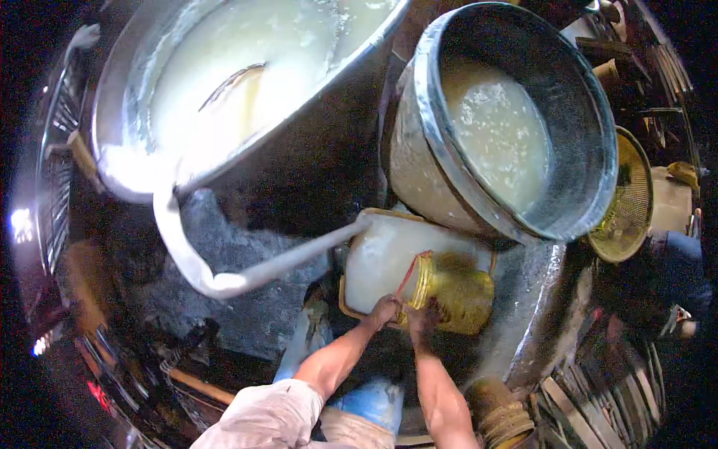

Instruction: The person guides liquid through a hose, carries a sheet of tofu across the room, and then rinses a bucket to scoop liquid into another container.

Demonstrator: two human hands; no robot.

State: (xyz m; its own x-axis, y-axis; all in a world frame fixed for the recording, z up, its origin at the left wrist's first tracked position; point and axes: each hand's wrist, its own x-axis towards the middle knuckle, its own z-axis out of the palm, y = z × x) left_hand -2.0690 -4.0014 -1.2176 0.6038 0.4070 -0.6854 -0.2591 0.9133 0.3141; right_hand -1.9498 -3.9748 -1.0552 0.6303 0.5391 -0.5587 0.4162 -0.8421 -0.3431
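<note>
A yellow bucket [460,295] is at 4 o'clock, tipped on its side over the right part of a tub [378,262] of cloudy pale liquid, its mouth turned toward 9 o'clock. The left hand [387,310] is closed at the near side of the bucket's rim, by the lower end of its red handle [409,275]. The right hand [425,320] is against the bucket beside it; whether its fingers are clenched I cannot tell. A vat [123,112] of pale liquid fills 11 o'clock; from its rim area a pipe [224,285] bends through 8 o'clock to the tub's upper left corner. A drum [419,161], partly filled with frothy liquid, stands at 2 o'clock, a yellow basket [628,198] beside it at 3.
</note>
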